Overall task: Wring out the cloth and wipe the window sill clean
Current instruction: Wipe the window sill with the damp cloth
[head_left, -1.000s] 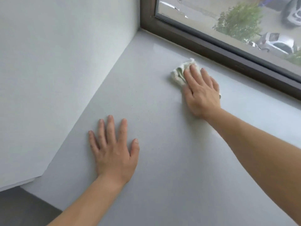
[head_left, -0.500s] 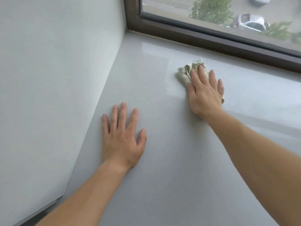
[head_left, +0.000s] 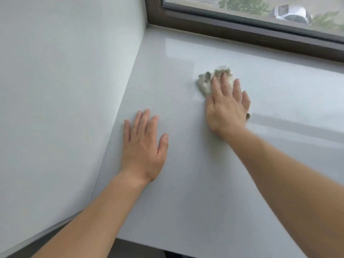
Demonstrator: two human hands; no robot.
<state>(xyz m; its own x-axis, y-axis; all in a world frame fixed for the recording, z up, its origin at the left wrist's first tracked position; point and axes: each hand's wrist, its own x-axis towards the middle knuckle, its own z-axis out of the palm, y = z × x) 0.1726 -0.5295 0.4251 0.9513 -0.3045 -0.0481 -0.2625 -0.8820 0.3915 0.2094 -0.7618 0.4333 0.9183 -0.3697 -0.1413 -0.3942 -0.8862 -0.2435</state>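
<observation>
My right hand lies flat with straight fingers, pressing a crumpled pale cloth onto the grey window sill. The cloth bunches out beyond my fingertips. My left hand rests palm down on the bare sill, fingers relaxed and spread, holding nothing, nearer to me and apart from the cloth. A white wall rises left of that hand. A dark window frame runs beyond the right hand.

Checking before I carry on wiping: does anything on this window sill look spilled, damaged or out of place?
Nothing stands out. The right hand presses the crumpled cloth on the window sill, the left hand rests flat nearby, and the sill shows no spill or damage.
</observation>
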